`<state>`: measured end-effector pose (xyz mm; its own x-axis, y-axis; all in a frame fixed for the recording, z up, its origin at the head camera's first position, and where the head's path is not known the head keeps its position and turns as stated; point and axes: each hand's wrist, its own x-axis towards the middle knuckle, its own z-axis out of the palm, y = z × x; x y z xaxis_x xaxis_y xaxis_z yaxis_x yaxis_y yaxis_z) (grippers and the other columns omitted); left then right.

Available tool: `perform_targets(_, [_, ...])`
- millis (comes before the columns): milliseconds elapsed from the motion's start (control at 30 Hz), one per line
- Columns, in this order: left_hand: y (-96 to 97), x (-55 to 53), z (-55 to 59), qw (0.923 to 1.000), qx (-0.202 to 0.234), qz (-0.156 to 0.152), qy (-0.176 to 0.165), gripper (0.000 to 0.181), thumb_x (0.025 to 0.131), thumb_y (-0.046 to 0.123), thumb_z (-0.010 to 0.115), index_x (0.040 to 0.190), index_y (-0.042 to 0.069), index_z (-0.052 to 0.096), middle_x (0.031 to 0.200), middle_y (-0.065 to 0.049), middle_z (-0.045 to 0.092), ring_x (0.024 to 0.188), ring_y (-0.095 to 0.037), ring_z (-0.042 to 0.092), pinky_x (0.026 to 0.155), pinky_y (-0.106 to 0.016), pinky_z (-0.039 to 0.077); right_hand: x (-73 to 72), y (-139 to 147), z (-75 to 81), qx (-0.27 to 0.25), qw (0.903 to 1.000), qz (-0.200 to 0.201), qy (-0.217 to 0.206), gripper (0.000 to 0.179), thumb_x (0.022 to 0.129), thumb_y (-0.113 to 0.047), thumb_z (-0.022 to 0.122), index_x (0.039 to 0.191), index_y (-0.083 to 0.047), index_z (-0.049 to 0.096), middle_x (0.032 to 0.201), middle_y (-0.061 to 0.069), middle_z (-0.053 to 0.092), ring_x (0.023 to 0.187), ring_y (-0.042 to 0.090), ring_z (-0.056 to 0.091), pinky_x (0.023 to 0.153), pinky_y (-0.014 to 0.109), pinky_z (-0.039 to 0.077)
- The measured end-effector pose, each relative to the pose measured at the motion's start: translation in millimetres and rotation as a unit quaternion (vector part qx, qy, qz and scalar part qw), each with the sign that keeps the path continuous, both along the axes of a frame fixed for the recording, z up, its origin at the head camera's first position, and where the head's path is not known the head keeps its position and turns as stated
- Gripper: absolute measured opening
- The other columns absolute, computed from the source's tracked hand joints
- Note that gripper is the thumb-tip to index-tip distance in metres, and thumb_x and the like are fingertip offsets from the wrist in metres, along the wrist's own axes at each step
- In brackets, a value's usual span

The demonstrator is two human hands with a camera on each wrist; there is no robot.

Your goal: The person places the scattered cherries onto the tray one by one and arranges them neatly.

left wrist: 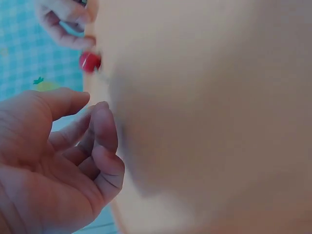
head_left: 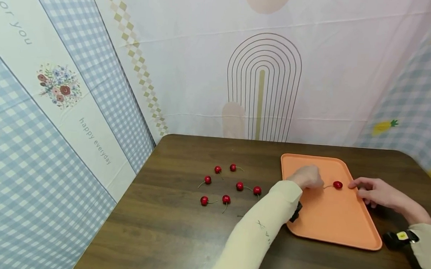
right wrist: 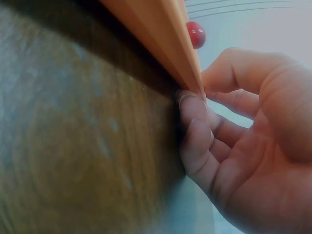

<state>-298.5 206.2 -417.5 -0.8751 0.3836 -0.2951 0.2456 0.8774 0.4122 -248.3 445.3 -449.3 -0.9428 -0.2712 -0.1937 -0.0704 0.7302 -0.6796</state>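
Read "for you" [head_left: 13,20] in slanting grey letters on the white band [head_left: 66,118] of the blue-and-white checked cloth [head_left: 30,162] at far left, above a printed bouquet [head_left: 60,87]; showed part of another letter ahead of "for," cut off by the edge of the head view. Read "happy everyday" [head_left: 95,141] in smaller letters below the flowers on the same band. Bore dark marks on the pale left sleeve [head_left: 245,242], too unclear to read. Carried a yellow label [head_left: 402,235] on the black device [head_left: 391,241] at the right wrist, with a mark too small to read.
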Motion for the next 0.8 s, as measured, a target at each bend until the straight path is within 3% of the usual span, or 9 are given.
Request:
perform_targets(100, [-16.4, -6.4, 9.6, 0.9992, 0.026, -0.031, -0.006, 0.051, 0.099, 0.028, 0.055, 0.054, 0.015, 0.034, 0.047, 0.001, 0.027, 0.042, -0.013, 0.022, 0.044, -0.026, 0.024, 0.1, 0, -0.5, 0.0, 1.0, 0.003, 0.004, 0.031, 0.094, -0.008, 0.054, 0.122, 0.005, 0.054, 0.073, -0.001, 0.053, 0.058, 0.013, 0.052, 0.051, 0.029, 0.047])
perform_targets(233, [-40.7, -15.3, 27.8, 0.9958, 0.043, -0.08, -0.007, 0.049, 0.101, 0.025, 0.051, 0.055, 0.015, 0.035, 0.05, 0.002, 0.028, 0.045, -0.012, 0.019, 0.046, -0.025, 0.022, 0.1, 2, -0.1, -0.002, 0.9999, 0.008, 0.009, 0.03, 0.095, -0.008, 0.054, 0.122, 0.006, 0.054, 0.073, -0.001, 0.054, 0.057, 0.015, 0.052, 0.051, 0.029, 0.046])
perform_targets(367, [-64.3, -21.0, 43.8, 0.9929, 0.02, -0.111, 0.038, 0.026, 0.101, 0.029, 0.051, 0.077, 0.019, 0.053, 0.068, 0.006, 0.047, 0.053, -0.009, 0.035, 0.053, -0.024, 0.032, -0.1, 3, 0.8, -0.003, 0.9999, 0.007, 0.01, 0.03, 0.095, -0.009, 0.054, 0.121, 0.005, 0.054, 0.072, -0.001, 0.054, 0.057, 0.015, 0.052, 0.051, 0.029, 0.046])
perform_targets(467, [-81.5, -23.8, 52.2, 0.9886, 0.003, -0.129, 0.077, 0.01, 0.099, 0.031, 0.052, 0.097, 0.023, 0.058, 0.086, 0.008, 0.057, 0.067, -0.007, 0.048, 0.061, -0.023, 0.04, 0.2, 3, 1.0, -0.003, 0.9999, 0.006, 0.011, 0.029, 0.095, -0.008, 0.054, 0.121, 0.006, 0.054, 0.072, -0.002, 0.053, 0.057, 0.015, 0.052, 0.051, 0.029, 0.046])
perform_targets(600, [-106.1, -27.6, 59.5, 0.9805, -0.024, -0.156, 0.117, 0.009, 0.097, 0.027, 0.054, 0.098, 0.02, 0.059, 0.09, 0.007, 0.059, 0.074, -0.007, 0.053, 0.064, -0.022, 0.042, 0.4, 3, -0.2, -0.008, 0.9999, 0.006, 0.006, 0.029, 0.096, -0.008, 0.054, 0.121, 0.006, 0.054, 0.072, -0.002, 0.053, 0.057, 0.016, 0.052, 0.051, 0.029, 0.046])
perform_targets(800, [-142.4, -33.7, 59.3, 0.9727, -0.063, -0.179, 0.134, 0.004, 0.095, 0.019, 0.054, 0.095, 0.017, 0.058, 0.088, 0.005, 0.057, 0.075, -0.009, 0.052, 0.064, -0.022, 0.042, 1.2, 2, -2.7, -0.002, 0.9999, 0.008, 0.006, 0.03, 0.097, -0.01, 0.054, 0.122, 0.006, 0.054, 0.073, -0.001, 0.055, 0.058, 0.016, 0.053, 0.052, 0.029, 0.047])
